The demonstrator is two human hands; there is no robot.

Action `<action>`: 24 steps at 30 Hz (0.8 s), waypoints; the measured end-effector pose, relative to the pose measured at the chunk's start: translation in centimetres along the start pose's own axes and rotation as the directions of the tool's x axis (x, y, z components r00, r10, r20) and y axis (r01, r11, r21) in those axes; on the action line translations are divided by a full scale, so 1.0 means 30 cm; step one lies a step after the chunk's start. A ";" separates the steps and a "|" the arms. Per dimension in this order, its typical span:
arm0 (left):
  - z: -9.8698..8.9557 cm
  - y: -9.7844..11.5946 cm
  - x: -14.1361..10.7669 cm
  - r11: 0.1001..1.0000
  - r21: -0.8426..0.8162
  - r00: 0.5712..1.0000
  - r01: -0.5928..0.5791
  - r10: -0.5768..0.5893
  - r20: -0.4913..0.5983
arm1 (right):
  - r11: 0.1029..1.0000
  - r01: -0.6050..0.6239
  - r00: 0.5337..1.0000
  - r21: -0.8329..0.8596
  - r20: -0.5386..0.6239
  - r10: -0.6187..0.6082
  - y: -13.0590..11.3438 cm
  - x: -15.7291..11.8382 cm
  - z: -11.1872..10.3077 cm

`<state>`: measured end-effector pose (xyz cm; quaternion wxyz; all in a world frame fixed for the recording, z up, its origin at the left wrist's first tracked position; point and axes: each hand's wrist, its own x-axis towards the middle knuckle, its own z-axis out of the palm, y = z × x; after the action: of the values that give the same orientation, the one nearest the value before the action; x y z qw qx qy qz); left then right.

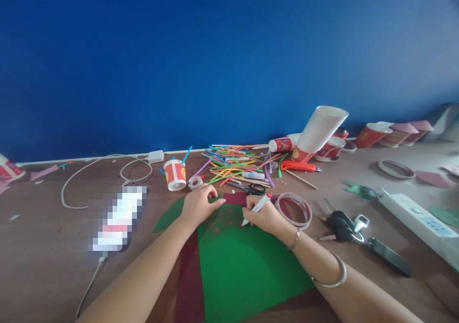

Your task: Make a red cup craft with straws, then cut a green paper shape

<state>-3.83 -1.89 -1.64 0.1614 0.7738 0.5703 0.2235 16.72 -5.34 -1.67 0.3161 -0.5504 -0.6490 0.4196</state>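
A white marker [260, 203] with a red end is gripped in my right hand [264, 214], its tip pointing down at the green paper [247, 261]. Reddish curved lines and dots show on the paper's upper part. My left hand [199, 205] rests at the paper's upper left edge, its thumb stretched out apart from the bent fingers. Dark red paper [188, 285] lies partly under the green sheet, and another green piece [168, 216] shows beside my left hand. Black-handled scissors [255, 188] lie just beyond my right hand, with a tape roll [294, 210] to its right.
Colourful pipe-like strips [233, 163] lie against the blue wall. A red and white paper cup [175, 175] is at left, a leaning cup stack [317, 134] at right. A phone [120, 220] with a cable lies left; keys [340, 225] and a power strip [419, 218] lie right.
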 end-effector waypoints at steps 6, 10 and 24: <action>0.001 -0.001 0.001 1.000 0.007 1.000 0.000 0.000 0.000 | 0.999 -0.030 0.999 0.043 0.029 0.029 -0.003 0.003 -0.005; 0.002 -0.003 0.001 1.000 0.012 1.000 -0.006 0.006 -0.004 | 1.000 0.012 0.998 -0.017 -0.059 -0.013 -0.005 0.006 -0.003; 0.004 -0.008 0.004 1.000 0.007 1.000 -0.009 0.009 -0.001 | 0.997 -0.043 0.999 0.058 0.018 0.042 -0.008 0.004 -0.006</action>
<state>-3.93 -1.72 -1.83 0.1573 0.7769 0.5676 0.2224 16.73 -5.20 -1.39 0.3176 -0.5508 -0.6273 0.4498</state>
